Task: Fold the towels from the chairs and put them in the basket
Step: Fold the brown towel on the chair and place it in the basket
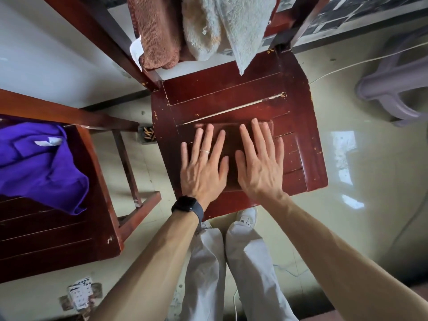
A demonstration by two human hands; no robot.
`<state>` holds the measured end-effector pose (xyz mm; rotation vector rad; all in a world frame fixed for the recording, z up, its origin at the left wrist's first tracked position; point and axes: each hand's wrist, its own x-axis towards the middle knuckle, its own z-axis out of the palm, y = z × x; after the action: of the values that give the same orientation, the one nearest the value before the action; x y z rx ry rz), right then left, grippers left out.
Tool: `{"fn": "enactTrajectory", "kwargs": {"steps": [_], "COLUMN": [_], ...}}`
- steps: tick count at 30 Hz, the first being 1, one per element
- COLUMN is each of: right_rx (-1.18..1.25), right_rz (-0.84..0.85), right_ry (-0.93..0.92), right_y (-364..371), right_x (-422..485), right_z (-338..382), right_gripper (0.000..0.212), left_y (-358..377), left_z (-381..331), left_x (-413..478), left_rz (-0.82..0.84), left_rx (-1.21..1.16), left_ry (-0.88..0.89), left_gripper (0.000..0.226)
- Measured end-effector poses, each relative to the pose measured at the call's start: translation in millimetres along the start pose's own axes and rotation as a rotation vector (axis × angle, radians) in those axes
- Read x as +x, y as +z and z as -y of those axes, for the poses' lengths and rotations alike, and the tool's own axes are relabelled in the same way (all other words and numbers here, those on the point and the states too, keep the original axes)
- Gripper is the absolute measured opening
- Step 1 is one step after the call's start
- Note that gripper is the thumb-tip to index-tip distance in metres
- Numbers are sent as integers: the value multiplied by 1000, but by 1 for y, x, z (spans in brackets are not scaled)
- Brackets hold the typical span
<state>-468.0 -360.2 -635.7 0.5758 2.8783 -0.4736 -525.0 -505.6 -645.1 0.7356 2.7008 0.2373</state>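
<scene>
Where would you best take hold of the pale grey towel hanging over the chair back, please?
Take the pale grey towel by its lower corner, probably from the front: it hangs free as a point above the seat. Higher up it lies against the cream towel, so a grip there may drag both.

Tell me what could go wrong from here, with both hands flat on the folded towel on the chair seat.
1. The left hand and right hand press flat on the dark red towel; neither grips it, so the fold may spring open when lifted.
2. That towel nearly matches the seat in colour, so its edges are easy to misjudge.
3. The grey-white towel hangs loosely off the chair back, corner above the seat, and could slip down.
</scene>
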Motion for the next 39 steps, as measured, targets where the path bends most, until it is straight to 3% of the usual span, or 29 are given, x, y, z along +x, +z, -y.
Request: {"fn": "enactTrajectory", "kwargs": {"steps": [4, 8, 11, 13, 16, 20, 25, 29, 34, 39], "right_rx": [-67, -22, 121, 337, 719, 810, 970, 1023, 1207, 1361], "right_rz": [103, 48, -73, -113, 47, 227, 362, 361, 472, 578], "right_ry": [38, 166, 391, 468, 707, 851, 831, 775, 782, 715], "right_y": [15, 18, 7, -3, -21, -34, -42, -45, -59, -110], "right_x": [7, 5, -8, -16, -16, 3, 15, 9, -8, -49], "right_z": [-32, -32, -20, -18, -17, -23, -38, -44, -51, -54], "right_gripper": [63, 64, 59, 55, 45, 35, 31, 26, 44, 30], "left_y": [16, 16, 2, -8, -23, -39, -47, -54, -74, -121], "left_z": [30, 35, 25, 18, 10, 11, 25, 27, 22, 8], "left_x": [6, 7, 1, 0, 3, 13, 20, 13, -3, -31], "left_rz": [9, -1, -96, -123, -51, 60, 209, 244, 302, 462], "left_rx": [-39, -60, -137, -325, -675, -884, -1023, -1127, -1264, -1299], "left_ry": [-135, -173, -238, -376, -664, -896, -888, -851, -806, -702], "left_gripper": [65, 65, 61, 59, 48, 29, 13, 12, 28, 29]}}
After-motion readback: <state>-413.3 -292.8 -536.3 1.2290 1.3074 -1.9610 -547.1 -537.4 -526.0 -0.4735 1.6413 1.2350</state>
